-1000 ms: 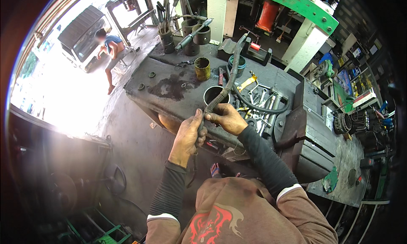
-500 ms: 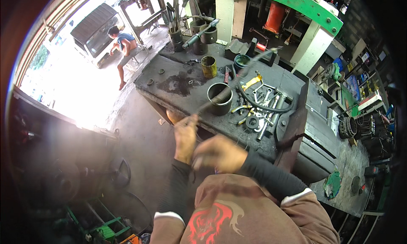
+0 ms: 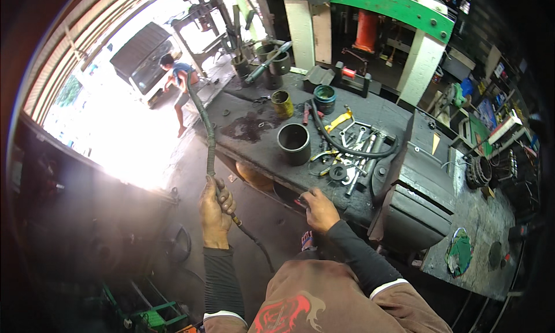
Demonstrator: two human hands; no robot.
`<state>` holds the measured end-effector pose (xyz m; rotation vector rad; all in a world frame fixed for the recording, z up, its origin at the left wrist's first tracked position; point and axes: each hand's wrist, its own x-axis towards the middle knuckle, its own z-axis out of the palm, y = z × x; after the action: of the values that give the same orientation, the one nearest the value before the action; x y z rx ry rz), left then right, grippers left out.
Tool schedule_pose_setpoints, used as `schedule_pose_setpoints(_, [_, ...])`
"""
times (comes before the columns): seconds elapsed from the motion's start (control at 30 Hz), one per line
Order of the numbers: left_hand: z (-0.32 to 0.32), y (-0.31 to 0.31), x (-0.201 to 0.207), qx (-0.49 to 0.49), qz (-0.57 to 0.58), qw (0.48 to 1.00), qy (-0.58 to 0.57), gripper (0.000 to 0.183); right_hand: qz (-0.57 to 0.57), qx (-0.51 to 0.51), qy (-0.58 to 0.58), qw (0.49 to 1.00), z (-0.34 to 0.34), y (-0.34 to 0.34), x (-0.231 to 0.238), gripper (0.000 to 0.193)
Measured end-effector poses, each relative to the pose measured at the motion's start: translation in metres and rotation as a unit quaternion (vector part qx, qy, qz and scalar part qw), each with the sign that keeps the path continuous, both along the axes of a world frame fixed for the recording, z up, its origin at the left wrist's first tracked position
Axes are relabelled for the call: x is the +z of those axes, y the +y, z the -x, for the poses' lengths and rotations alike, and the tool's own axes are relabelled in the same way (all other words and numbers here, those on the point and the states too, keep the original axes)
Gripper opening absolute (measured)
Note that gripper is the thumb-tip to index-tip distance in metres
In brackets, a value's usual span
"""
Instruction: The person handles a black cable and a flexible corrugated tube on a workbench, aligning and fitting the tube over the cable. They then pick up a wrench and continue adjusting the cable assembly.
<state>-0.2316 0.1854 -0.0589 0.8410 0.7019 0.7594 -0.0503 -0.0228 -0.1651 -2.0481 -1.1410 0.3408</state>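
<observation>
My left hand (image 3: 216,212) is wrapped round a long, dark corrugated hose (image 3: 209,142). The ribbed part rises above the fist and leans left at its top, while a thinner black tail hangs below toward my lap. By the bench's front edge, my right hand (image 3: 321,210) is closed in a pinch; a small dark and reddish bit shows at the fingertips, too small to name. A wide dark metal cylinder (image 3: 293,151) stands on the workbench (image 3: 243,110) beyond that hand. Wrenches and sockets (image 3: 358,151) lie piled to its right, with a black rubber hose (image 3: 332,141) curving over them.
Toward the back of the bench stand a yellow can (image 3: 282,104) and a teal-rimmed can (image 3: 324,99). A green and white press frame (image 3: 425,20) rises behind. At right is a dark metal box (image 3: 419,211). Another person (image 3: 180,84) sits outside near a parked vehicle (image 3: 144,58).
My hands were close together and blurred; now they are apart, the left further left, the right out to the bench edge. The hose has swung from lying over the bench to upright at left.
</observation>
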Motion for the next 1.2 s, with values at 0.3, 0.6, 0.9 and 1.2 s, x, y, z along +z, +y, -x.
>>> schedule_pose_setpoints(0.3, [0.058,-0.008,0.027,0.014,-0.002,0.998,-0.064,0.040,0.068,-0.039,0.043,0.996,-0.002,-0.015,-0.021,0.022])
schedule_pose_setpoints(0.6, [0.104,0.075,-0.002,0.104,0.005,0.995,0.006,0.040,-0.016,-0.291,-0.099,0.951,-0.085,0.000,-0.051,0.026])
schedule_pose_setpoints(0.9, [0.139,0.179,-0.044,0.099,-0.017,0.990,0.098,0.040,0.003,-0.449,0.001,0.894,-0.113,-0.010,-0.023,0.022])
schedule_pose_setpoints(1.2, [0.136,0.231,-0.106,0.119,-0.037,0.934,0.335,0.051,0.078,-0.404,-0.055,0.910,-0.093,0.000,-0.027,0.048])
